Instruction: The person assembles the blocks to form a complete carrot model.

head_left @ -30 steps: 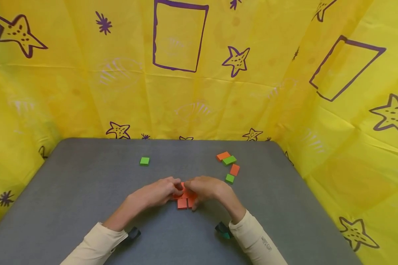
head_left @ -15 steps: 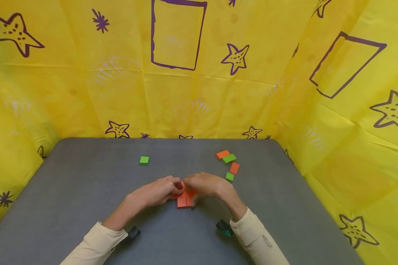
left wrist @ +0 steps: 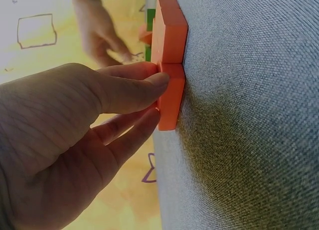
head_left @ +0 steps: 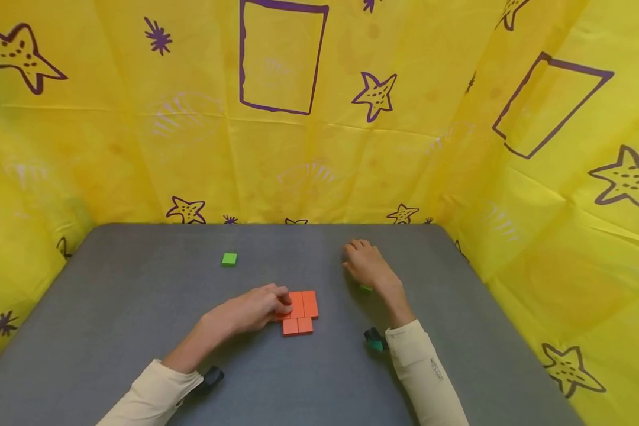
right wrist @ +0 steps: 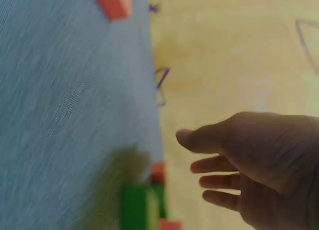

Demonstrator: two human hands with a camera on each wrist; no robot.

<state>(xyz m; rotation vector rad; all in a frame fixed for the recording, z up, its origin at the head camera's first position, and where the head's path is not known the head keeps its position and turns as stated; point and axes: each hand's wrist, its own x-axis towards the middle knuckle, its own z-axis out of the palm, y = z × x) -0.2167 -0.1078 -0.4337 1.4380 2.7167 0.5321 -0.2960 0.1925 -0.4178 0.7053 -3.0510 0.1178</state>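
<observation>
My left hand (head_left: 261, 306) is at a flat group of orange blocks (head_left: 310, 303) mid-table. In the left wrist view, its thumb and fingers pinch an orange block (left wrist: 172, 103) that lies against another orange block (left wrist: 171, 30). Two smaller orange blocks (head_left: 290, 326) sit along the group's near side. At the right, my right hand (head_left: 369, 264) hovers with spread fingers over the loose blocks and holds nothing. Below it, the right wrist view has a green block (right wrist: 135, 207) and orange blocks (right wrist: 158, 171). From the head, that hand hides most of them; part of a green block (head_left: 365, 289) shows.
A single green block (head_left: 229, 260) lies towards the back left of the grey table (head_left: 138, 284). Yellow cloth (head_left: 277, 165) with purple drawings rises behind the table and along both sides.
My right hand has let go of the orange group and moved back and right, over the loose blocks. The near small blocks now lie close together. The left hand stays in place.
</observation>
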